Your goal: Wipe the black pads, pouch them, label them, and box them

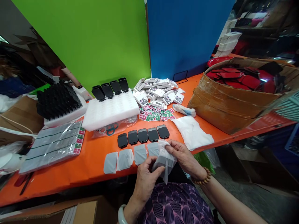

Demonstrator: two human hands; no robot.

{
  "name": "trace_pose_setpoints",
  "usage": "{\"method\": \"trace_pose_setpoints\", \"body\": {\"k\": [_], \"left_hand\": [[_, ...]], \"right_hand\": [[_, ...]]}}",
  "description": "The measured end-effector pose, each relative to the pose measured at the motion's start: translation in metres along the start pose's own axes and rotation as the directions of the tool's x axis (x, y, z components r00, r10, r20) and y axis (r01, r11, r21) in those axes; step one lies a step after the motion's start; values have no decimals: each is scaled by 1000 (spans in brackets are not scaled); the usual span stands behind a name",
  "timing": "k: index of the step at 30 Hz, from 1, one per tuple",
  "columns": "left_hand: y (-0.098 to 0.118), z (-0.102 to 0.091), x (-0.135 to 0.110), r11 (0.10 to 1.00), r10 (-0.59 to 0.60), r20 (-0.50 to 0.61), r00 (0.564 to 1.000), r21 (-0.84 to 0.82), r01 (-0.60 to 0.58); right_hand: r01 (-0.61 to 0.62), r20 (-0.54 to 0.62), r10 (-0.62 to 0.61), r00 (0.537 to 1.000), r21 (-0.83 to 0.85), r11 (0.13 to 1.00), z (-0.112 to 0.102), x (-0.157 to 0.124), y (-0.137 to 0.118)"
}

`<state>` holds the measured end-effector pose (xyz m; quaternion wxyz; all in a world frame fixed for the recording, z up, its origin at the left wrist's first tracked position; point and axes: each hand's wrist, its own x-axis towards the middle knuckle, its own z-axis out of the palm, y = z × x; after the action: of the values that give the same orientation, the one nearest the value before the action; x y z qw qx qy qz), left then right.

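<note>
Both hands are at the front edge of the orange table. Between them is a thin translucent plastic bag (pixel 168 164) with a flat dark piece inside. The fingers of my left hand (pixel 147 175) close round the bag's lower left side. My right hand (pixel 184 155) pinches its upper right edge between thumb and fingers. Left of the hands lie several flat pieces in whitish bags (pixel 125 159), set in a row. Behind them is a row of bare black rounded-square pieces (pixel 143 135). A stack of white bags (pixel 195 132) lies to the right.
A white foam tray (pixel 112 109) holds upright black pieces. Small white boxes (pixel 156 90) and pink and green cards (pixel 156 114) are heaped behind. A carton (pixel 219 102) of red pieces stands right; a plastic-wrapped grey stack (pixel 53 146) lies left. Green (pixel 98 37) and blue (pixel 184 34) panels rise behind.
</note>
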<state>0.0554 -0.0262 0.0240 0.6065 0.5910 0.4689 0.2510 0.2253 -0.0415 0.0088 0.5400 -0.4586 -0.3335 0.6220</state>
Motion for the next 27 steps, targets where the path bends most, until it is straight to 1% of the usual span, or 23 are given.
{"method": "trace_pose_setpoints", "body": {"k": [1,2,3,4,5,6,7,8,9,10,11,12,13,14,17,20,22,24,25,27], "left_hand": [[-3,0,1,995,-39,50,998,-91,44],[-6,0,3,983,-69,85,994,-165,82],[-9,-1,4,970,-91,103,991,-216,111],[-11,-2,6,959,-109,106,988,-249,132],[-13,-3,7,951,-124,102,987,-270,147],[-14,-3,8,945,-135,99,986,-285,158],[-14,-4,9,941,-139,99,985,-297,163],[-13,-4,9,938,-135,103,985,-307,161],[-12,-4,10,937,-128,111,986,-313,157],[-11,-4,10,936,-120,116,986,-317,151],[-9,-4,10,938,-110,115,987,-317,141],[-8,-3,10,939,-102,106,989,-318,131],[-8,-3,11,937,-102,92,991,-325,126],[-8,-2,11,931,-112,76,991,-342,131],[-12,3,15,882,-169,55,984,-437,176],[-15,9,21,849,-217,85,973,-476,230],[-17,12,24,858,-237,172,956,-424,289],[-20,11,27,898,-248,313,917,-281,339],[-22,9,27,921,-251,377,892,-190,339],[-26,5,28,955,-255,448,857,-25,297]], "right_hand": [[14,-9,-14,1000,-40,999,1,0,-1],[51,-44,-56,997,-112,992,2,0,-2],[109,-104,-134,986,-217,970,3,-1,-5],[176,-168,-246,955,-346,922,4,-4,-8],[233,-212,-368,905,-476,848,5,-7,-12],[272,-216,-472,855,-588,762,6,-11,-16],[300,-181,-538,823,-666,683,7,-14,-19],[325,-113,-556,824,-709,626,8,-18,-20],[354,-27,-536,844,-723,593,9,-22,-20],[379,61,-492,869,-721,580,10,-25,-18],[395,135,-437,889,-708,586,10,-27,-15],[396,184,-382,906,-691,605,10,-28,-10],[380,205,-334,920,-669,638,10,-29,-4],[348,197,-291,936,-642,683,9,-30,2],[197,78,-183,980,-497,845,5,-29,17],[69,-40,-84,996,-282,957,-5,-24,23],[9,-72,-20,997,-146,989,-17,-16,20],[-41,-86,35,996,-74,996,-32,-7,15],[-61,-94,53,994,-77,995,-40,-1,13],[-81,-106,67,992,-128,989,-53,10,10]]}}
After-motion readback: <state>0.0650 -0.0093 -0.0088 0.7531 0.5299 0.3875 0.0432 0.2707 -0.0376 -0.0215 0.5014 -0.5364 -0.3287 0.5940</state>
